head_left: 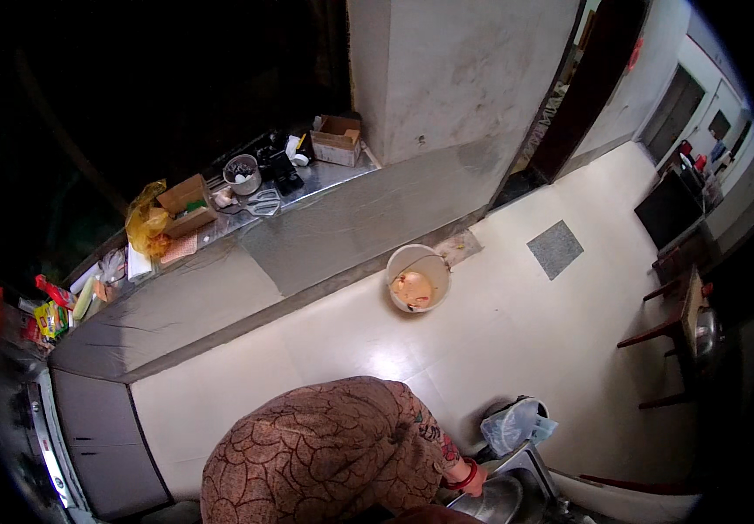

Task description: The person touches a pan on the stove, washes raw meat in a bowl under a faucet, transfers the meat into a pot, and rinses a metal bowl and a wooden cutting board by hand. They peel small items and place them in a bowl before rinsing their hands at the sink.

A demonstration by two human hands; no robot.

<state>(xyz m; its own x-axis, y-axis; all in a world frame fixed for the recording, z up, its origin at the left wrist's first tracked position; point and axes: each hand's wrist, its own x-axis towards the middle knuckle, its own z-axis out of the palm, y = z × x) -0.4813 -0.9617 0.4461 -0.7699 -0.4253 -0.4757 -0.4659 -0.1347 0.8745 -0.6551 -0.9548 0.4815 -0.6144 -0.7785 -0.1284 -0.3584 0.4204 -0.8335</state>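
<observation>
My left arm, in a brown patterned sleeve with a flowered cuff, reaches from the lower edge toward the bottom right. A red bracelet circles its wrist. My left hand [471, 482] is closed at the rim of a round, shiny metal basin [501, 499], its fingertips partly hidden. The basin sits in or against a metal sink [532, 467], cut off by the lower edge. Just beyond the sink stands a bin [517, 425] lined with a pale plastic bag. My right hand is out of sight.
A white bucket [418, 278] with orange-tinted contents stands on the pale floor near the low wall. Along the ledge are cardboard boxes [336, 140], a small tub [242, 175], a yellow bag [147, 220] and colourful packets [51, 320]. A wooden stool [676, 325] stands at the right.
</observation>
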